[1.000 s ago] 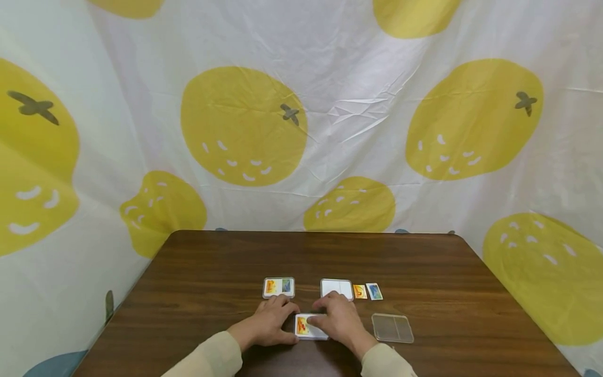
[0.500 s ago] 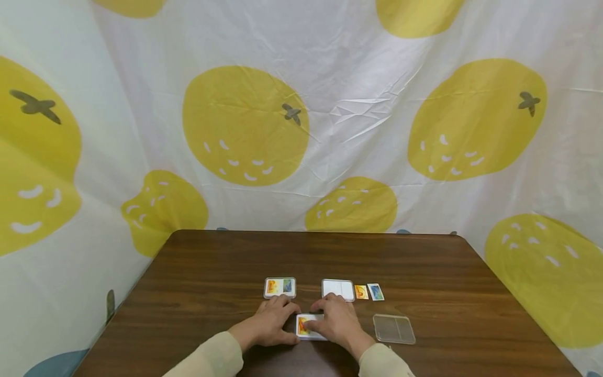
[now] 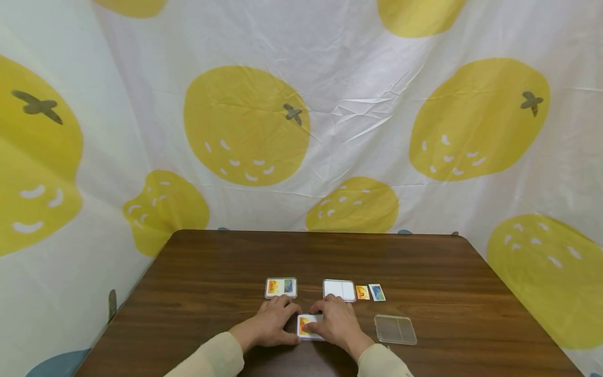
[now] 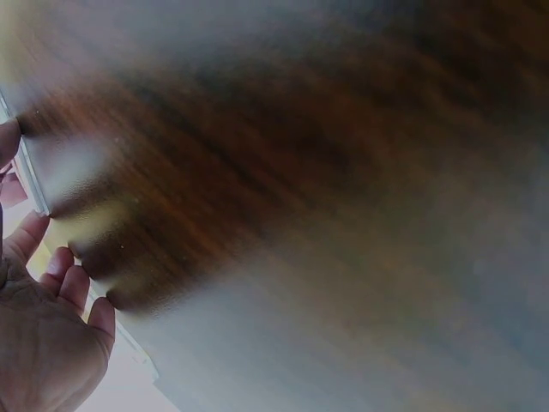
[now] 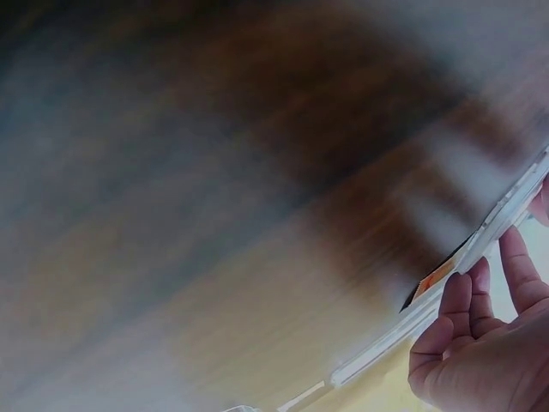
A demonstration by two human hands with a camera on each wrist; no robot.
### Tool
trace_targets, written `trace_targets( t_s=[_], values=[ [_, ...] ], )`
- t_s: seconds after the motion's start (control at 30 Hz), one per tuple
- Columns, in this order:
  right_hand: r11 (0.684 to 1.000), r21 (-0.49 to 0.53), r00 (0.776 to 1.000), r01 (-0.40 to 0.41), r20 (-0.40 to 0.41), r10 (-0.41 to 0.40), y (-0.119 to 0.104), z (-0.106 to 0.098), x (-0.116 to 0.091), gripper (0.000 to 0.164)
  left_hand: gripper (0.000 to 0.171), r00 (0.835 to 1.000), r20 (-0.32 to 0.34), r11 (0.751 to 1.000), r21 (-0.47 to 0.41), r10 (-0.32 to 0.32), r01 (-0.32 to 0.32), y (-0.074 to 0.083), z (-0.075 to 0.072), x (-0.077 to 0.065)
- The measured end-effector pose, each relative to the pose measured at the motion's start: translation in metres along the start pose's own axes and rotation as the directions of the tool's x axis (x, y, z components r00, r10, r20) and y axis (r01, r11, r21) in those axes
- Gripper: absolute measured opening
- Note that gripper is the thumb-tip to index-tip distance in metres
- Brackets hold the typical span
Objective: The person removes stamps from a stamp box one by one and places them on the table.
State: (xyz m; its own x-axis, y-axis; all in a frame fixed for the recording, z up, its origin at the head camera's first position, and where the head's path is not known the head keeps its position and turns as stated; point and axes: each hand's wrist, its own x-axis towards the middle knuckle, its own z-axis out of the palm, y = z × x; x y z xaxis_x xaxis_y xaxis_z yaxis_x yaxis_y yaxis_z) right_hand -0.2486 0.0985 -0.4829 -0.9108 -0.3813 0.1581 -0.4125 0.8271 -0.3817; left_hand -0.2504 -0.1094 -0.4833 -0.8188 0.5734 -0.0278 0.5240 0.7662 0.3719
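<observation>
Holds a flat, round-cornered card case on the tabletop between two bare hands. Bends the left hand around the left end, with thumb at the near corner, forefinger at the far one, and an arched gap between. Pinches the right part with the right hand, thumb laid across the face, forefinger at the far edge, fingers partly open. Shows beside that thumb a smooth white face printed in orange, red and yellow.

Has farther back, to the left, a clear-rimmed picture case with an orange-yellow print next to a blue-green one. Has to the right of that a white case, glossy, rounded and split by a thin line, just beyond the right fingertips. Has just beside it a small square orange card, then a slightly tilted blue card. Has nearer, right of the right hand, a see-through lid with a dividing ridge, wood grain visible through it.

Wears pale cream sleeves. Faces a wrinkled, faintly shiny white cloth with big yellow fruit shapes. Blurs the brown, streaky grain in both wrist views.
</observation>
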Motion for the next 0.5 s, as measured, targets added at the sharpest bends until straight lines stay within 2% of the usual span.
trace_targets(
  t_s=[0.5],
  values=[
    [1.0,-0.019,0.998,-0.018,-0.058,0.017,0.0044,0.0018,0.0027,0.036,0.052,1.0,-0.002,1.0,0.0,-0.004,0.004,-0.0004,0.0005,0.0001]
  ],
)
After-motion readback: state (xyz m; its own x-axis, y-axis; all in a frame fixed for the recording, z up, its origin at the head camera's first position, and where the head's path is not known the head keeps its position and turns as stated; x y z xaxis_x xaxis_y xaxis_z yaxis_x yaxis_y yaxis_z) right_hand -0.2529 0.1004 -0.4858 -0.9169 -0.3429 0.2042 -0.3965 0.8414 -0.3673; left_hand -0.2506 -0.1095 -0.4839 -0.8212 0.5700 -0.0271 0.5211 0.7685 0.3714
